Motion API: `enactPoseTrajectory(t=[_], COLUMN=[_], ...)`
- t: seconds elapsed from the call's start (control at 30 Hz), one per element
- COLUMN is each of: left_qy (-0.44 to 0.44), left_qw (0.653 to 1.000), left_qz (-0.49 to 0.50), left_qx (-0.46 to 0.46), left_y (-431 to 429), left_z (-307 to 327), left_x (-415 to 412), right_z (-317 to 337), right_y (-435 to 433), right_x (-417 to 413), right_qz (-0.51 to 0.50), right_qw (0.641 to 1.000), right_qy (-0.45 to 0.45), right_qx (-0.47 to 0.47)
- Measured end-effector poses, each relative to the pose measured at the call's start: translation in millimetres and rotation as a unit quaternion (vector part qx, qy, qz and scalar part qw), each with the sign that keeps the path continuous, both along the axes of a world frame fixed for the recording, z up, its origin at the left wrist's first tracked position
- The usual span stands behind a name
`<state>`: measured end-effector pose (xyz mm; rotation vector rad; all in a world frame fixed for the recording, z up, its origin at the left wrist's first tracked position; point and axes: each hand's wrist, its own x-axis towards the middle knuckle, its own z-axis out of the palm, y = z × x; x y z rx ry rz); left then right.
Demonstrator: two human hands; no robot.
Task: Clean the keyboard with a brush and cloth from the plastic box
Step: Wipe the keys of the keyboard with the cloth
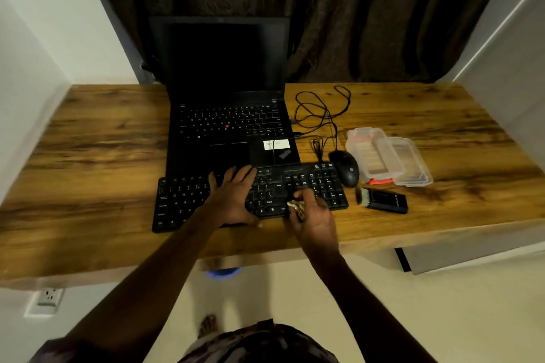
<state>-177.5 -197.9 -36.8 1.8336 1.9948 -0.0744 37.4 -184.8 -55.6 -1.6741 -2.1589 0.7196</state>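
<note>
A black keyboard (182,200) lies near the front edge of the wooden desk. My left hand (233,194) rests flat on its middle, fingers spread. My right hand (314,215) is closed around a small crumpled cloth (295,207) that touches the keys at the keyboard's lower right. The black brush (383,200) with pale bristles lies on the desk to the right of the keyboard. Behind it stands the clear plastic box (371,153), open, with its lid (410,165) beside it.
An open black laptop (230,115) sits directly behind the keyboard. A black mouse (346,168) with a tangled cable (321,115) lies between keyboard and box. The wooden desk (88,141) stands between white walls, with a dark curtain behind it.
</note>
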Motion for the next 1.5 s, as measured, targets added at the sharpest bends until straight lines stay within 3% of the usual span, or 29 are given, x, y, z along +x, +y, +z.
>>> enactPoseTrajectory(t=[0.2, 0.43, 0.57, 0.67, 0.83, 1.07, 1.2, 1.3, 1.43, 1.5], left_qy=[-0.023, 0.001, 0.009, 0.012, 0.015, 0.020, 0.026, 0.029, 0.035, 0.038], left_qw=[0.999, 0.997, 0.998, 0.998, 0.997, 0.996, 0.996, 0.996, 0.996, 0.996], left_qz=[0.044, 0.046, 0.051, 0.052, 0.058, 0.063, 0.065, 0.062, 0.056, 0.053], left_qx=[-0.015, -0.055, -0.045, -0.045, -0.049, -0.051, -0.055, -0.055, -0.058, -0.056], left_y=[3, 15, 16, 17, 18, 18, 19, 19, 20, 20], left_z=[4, 14, 14, 14, 15, 17, 17, 17, 17, 16], left_x=[13, 37, 40, 39, 39, 41, 41, 41, 40, 39], right_z=[3, 0, 2, 4, 5, 2, 2, 3, 2, 4], right_y=[14, 17, 29, 35, 27, 44, 34, 30, 39, 43], right_x=[40, 36, 61, 57, 45, 71, 61, 58, 72, 74], right_qz=[-0.082, -0.023, -0.055, -0.083, -0.006, -0.090, -0.056, -0.011, -0.064, -0.091], right_qw=[0.995, 1.000, 0.998, 0.996, 0.997, 0.995, 0.998, 0.999, 0.998, 0.996], right_qy=[0.037, -0.013, -0.010, -0.022, -0.073, -0.035, 0.017, -0.041, 0.016, -0.003], right_qx=[0.035, 0.014, 0.041, -0.010, 0.002, 0.004, 0.024, 0.030, 0.008, 0.003])
